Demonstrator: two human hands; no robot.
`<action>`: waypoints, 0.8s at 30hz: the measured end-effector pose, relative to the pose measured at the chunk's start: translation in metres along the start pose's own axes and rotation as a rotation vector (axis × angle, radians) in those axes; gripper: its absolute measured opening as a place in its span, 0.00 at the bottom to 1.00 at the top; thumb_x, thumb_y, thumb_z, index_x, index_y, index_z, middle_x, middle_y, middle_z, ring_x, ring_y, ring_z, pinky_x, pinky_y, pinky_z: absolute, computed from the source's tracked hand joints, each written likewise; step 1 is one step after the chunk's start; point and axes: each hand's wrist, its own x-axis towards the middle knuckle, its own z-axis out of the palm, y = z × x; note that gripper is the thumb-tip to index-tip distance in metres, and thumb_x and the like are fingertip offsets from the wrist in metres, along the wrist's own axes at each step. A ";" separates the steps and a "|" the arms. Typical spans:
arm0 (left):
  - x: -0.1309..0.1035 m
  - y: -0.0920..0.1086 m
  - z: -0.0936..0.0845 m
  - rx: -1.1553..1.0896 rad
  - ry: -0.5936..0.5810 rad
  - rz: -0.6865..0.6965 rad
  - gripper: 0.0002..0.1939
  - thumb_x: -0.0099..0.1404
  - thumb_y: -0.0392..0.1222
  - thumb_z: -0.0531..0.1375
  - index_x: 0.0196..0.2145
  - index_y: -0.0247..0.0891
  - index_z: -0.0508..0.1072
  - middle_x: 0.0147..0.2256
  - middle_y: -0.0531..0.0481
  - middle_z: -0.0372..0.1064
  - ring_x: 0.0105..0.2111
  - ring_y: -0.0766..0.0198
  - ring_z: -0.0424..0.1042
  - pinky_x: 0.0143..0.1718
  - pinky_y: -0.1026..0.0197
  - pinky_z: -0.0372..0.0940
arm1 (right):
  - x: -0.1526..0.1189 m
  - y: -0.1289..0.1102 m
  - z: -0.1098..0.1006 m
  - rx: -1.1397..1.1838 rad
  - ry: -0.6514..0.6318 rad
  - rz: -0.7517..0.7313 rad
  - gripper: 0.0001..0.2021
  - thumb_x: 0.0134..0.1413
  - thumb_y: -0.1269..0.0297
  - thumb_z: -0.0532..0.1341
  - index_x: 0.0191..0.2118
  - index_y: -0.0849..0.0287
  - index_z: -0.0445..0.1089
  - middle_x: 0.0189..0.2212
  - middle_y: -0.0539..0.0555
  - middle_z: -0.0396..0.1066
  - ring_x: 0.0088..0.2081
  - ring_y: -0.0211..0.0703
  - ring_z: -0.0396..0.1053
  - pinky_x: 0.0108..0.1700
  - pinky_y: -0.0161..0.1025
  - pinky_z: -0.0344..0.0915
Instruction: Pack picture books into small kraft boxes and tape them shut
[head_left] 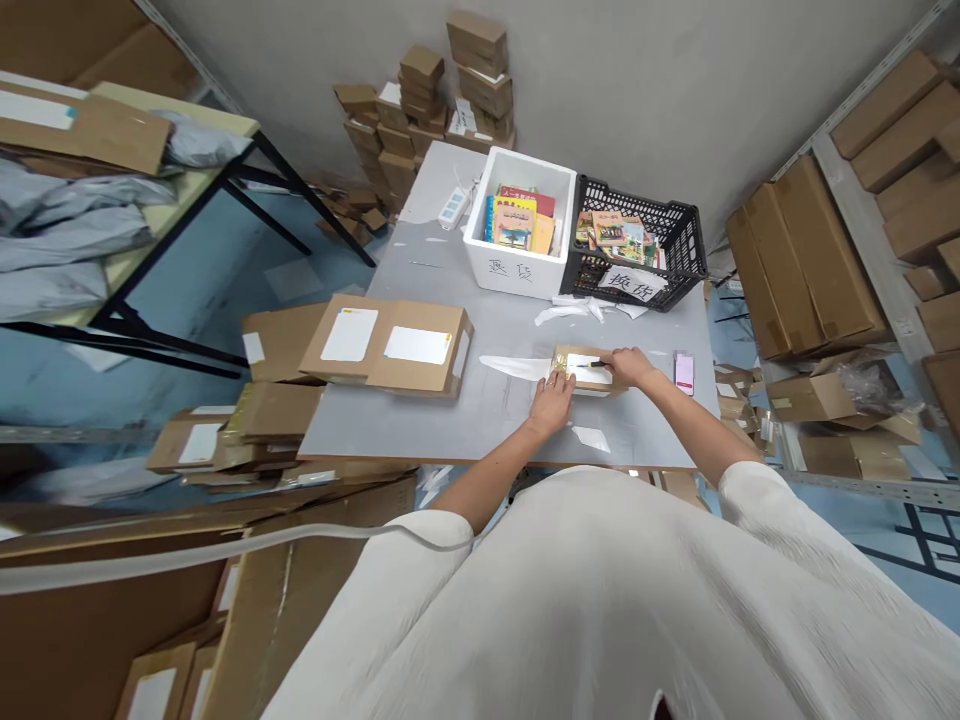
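Got a small carton (601, 388) near the worktop's (405, 430) front edge, right of middle, long axis side to side, taped end left. Pressing on it with a spread left hand (553, 400), clutching a cutter (592, 364) in the right hand (628, 366). Farther out, spotting a phone (684, 372) by the right edge.

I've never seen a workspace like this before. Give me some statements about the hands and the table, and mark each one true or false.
1. The left hand rests on a small brown cardboard box. True.
2. The right hand is empty. False: that hand grips a slim black-and-yellow tool.
3. Books sit in the white box with handwriting on its front. True.
4. The phone with a pinkish screen lies inside the black plastic crate. False: the phone lies on the grey table.
5. Two larger brown cardboard boxes stand side by side, each with a white label on top. True.
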 end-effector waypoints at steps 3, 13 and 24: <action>0.000 0.002 -0.001 0.002 -0.004 -0.010 0.38 0.79 0.42 0.52 0.82 0.35 0.55 0.80 0.26 0.55 0.81 0.39 0.53 0.78 0.34 0.53 | -0.003 0.009 0.004 0.022 0.009 -0.002 0.21 0.80 0.62 0.54 0.67 0.49 0.79 0.59 0.65 0.81 0.60 0.60 0.77 0.60 0.49 0.64; 0.003 0.005 -0.006 0.053 -0.023 -0.042 0.36 0.79 0.41 0.52 0.81 0.32 0.59 0.78 0.25 0.57 0.79 0.38 0.56 0.76 0.36 0.55 | -0.018 0.032 0.013 0.018 0.010 0.016 0.24 0.78 0.67 0.51 0.65 0.55 0.80 0.60 0.69 0.80 0.60 0.62 0.76 0.60 0.52 0.61; 0.007 0.006 -0.007 0.074 -0.044 -0.075 0.38 0.79 0.41 0.54 0.83 0.39 0.57 0.79 0.29 0.57 0.79 0.39 0.56 0.75 0.39 0.56 | -0.045 0.086 0.036 0.042 0.018 0.092 0.21 0.80 0.64 0.54 0.66 0.53 0.79 0.60 0.69 0.79 0.61 0.63 0.75 0.61 0.53 0.59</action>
